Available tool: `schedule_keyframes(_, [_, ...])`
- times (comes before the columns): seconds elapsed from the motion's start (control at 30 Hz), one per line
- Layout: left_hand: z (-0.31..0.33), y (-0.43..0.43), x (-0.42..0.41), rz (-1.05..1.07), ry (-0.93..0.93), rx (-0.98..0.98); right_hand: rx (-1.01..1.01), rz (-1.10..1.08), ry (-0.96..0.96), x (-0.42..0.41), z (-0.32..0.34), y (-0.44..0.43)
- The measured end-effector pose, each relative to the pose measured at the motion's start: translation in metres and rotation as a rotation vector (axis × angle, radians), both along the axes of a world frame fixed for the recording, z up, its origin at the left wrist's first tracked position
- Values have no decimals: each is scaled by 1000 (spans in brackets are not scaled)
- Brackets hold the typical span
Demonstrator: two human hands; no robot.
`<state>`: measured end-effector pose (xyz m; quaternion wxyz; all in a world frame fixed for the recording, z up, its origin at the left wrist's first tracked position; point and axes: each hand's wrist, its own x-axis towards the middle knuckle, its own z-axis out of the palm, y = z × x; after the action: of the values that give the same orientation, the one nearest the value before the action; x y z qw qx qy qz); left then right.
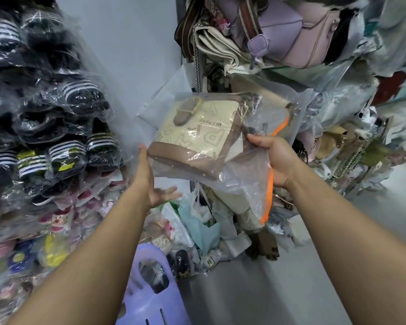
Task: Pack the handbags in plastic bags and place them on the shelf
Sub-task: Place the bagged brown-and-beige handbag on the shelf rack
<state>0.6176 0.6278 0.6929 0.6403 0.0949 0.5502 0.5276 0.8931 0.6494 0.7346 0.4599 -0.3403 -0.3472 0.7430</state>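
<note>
Slippers (75,95) in clear wrap are stacked to the left of the left hand (150,177). That hand lies flat against the near left edge of the load, thumb up, fingers stretched out beneath it. Between the two hands, held up in the air, is the cream and brown handbag (192,132), already inside its plastic bag (244,184). The handbag looks light and fairly stiff; the film looks slick and floppy, so support probably belongs under the brown base. The right hand (277,160) pinches the loose plastic beside the orange strip (268,191), thumb on top. A lilac purse (277,26) sits above that hand.
</note>
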Motion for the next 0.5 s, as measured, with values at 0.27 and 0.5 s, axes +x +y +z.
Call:
schedule_keyframes(0.27, [-2, 14, 17, -16, -120, 379, 104, -8, -104, 14, -6, -1])
schedule_keyframes(0.5, [3, 37, 56, -120, 33, 299, 133, -293, -207, 29, -8, 1])
